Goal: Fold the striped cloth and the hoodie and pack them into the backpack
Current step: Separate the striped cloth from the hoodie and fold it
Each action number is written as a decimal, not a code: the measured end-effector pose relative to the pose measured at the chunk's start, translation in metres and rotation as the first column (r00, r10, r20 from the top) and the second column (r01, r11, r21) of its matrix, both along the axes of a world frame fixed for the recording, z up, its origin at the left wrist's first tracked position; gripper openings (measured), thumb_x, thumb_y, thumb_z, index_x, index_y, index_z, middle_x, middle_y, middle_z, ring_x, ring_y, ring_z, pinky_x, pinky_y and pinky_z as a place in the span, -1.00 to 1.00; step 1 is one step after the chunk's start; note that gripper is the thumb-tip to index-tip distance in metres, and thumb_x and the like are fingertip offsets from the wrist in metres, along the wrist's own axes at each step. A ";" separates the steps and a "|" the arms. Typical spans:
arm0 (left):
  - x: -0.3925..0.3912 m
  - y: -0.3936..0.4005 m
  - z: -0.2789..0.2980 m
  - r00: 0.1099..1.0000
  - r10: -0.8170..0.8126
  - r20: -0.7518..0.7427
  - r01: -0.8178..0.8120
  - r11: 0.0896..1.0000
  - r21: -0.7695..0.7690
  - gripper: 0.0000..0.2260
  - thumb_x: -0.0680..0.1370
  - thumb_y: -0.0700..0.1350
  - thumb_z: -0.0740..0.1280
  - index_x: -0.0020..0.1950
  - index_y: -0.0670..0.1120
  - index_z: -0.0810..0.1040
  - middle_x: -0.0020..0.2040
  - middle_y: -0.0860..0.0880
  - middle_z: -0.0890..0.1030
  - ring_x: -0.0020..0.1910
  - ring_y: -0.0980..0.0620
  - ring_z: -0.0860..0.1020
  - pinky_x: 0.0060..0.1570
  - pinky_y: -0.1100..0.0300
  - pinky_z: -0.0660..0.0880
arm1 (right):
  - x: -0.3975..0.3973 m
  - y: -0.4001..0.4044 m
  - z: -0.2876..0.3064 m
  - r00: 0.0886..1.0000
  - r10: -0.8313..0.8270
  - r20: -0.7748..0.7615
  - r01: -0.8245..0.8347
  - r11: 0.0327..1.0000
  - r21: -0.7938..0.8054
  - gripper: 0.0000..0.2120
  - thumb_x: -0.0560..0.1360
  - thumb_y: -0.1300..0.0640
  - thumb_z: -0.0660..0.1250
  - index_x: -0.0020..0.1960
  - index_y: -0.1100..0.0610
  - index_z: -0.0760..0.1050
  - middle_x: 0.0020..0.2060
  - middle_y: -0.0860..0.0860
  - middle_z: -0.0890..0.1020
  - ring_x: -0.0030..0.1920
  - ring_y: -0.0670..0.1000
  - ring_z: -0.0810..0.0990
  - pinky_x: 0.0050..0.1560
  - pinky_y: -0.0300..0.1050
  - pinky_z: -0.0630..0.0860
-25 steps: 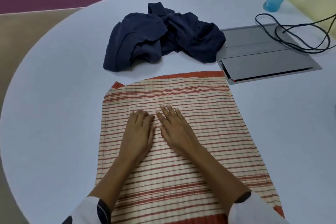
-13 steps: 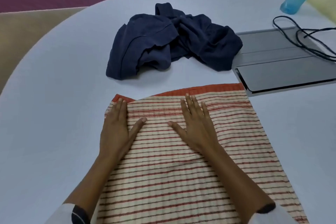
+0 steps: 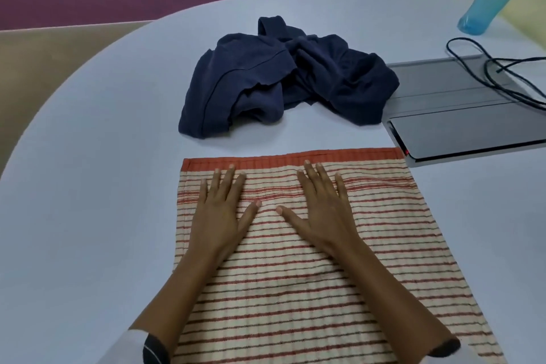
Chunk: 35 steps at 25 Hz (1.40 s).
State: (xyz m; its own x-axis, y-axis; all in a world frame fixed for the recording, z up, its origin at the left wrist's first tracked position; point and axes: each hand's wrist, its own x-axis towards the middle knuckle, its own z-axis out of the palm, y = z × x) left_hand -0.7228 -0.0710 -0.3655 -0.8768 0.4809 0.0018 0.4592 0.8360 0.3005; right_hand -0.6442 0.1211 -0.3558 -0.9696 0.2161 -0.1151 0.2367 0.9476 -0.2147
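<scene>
The striped cloth point(image 3: 369, 260), cream with red stripes and an orange-red far hem, lies flat on the table in front of me. My left hand point(image 3: 220, 210) presses palm-down near its far left corner, fingers spread. My right hand point(image 3: 322, 210) lies flat beside it toward the middle, fingers apart too. Neither hand grips anything. The navy hoodie point(image 3: 283, 80) sits crumpled in a heap beyond the cloth. No backpack is in view.
A grey tablet in a folio case point(image 3: 461, 115) lies at the right, touching the cloth's far right corner, with a black cable point(image 3: 499, 74) looped over it. A blue bottle point(image 3: 487, 0) stands at the far right. The round white table point(image 3: 88, 186) curves away on the left.
Both hands slid from the cloth's middle toward its far edge and spread apart, the left going toward the left corner. The folded-back far left corner now lies flat.
</scene>
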 end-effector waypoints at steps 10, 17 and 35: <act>-0.018 -0.018 -0.006 0.993 0.116 -0.031 -0.119 0.987 -0.112 -0.09 0.34 0.54 -0.25 0.55 0.02 -0.19 0.56 0.03 -0.17 0.53 0.03 -0.18 0.49 0.02 -0.22 | 0.007 0.111 -0.011 0.951 -0.310 -0.010 0.309 0.945 0.109 -0.05 0.34 -0.49 -0.43 0.55 0.06 -0.24 0.56 0.01 -0.15 0.54 -0.01 -0.22 0.52 0.07 -0.25; -0.020 -0.020 -0.007 0.997 0.081 -0.015 -0.083 0.988 -0.133 -0.06 0.33 0.53 -0.28 0.55 -0.03 -0.19 0.56 0.01 -0.17 0.52 0.03 -0.19 0.45 0.04 -0.28 | 0.013 0.119 -0.005 0.962 -0.273 0.013 0.273 0.961 0.047 -0.11 0.39 -0.43 -0.28 0.55 0.07 -0.23 0.55 0.02 -0.16 0.54 0.00 -0.23 0.49 0.01 -0.30; 0.244 -0.129 0.017 0.978 -0.120 0.171 0.125 0.992 -0.021 -0.34 0.54 0.30 -0.08 0.53 -0.05 0.12 0.55 -0.03 0.06 0.52 -0.02 0.06 0.46 -0.05 0.09 | 0.270 0.036 0.018 0.968 -0.252 -0.013 0.247 0.957 -0.153 -0.27 0.52 -0.31 -0.14 0.52 0.12 0.16 0.52 0.08 0.17 0.52 0.05 0.10 0.52 0.05 0.05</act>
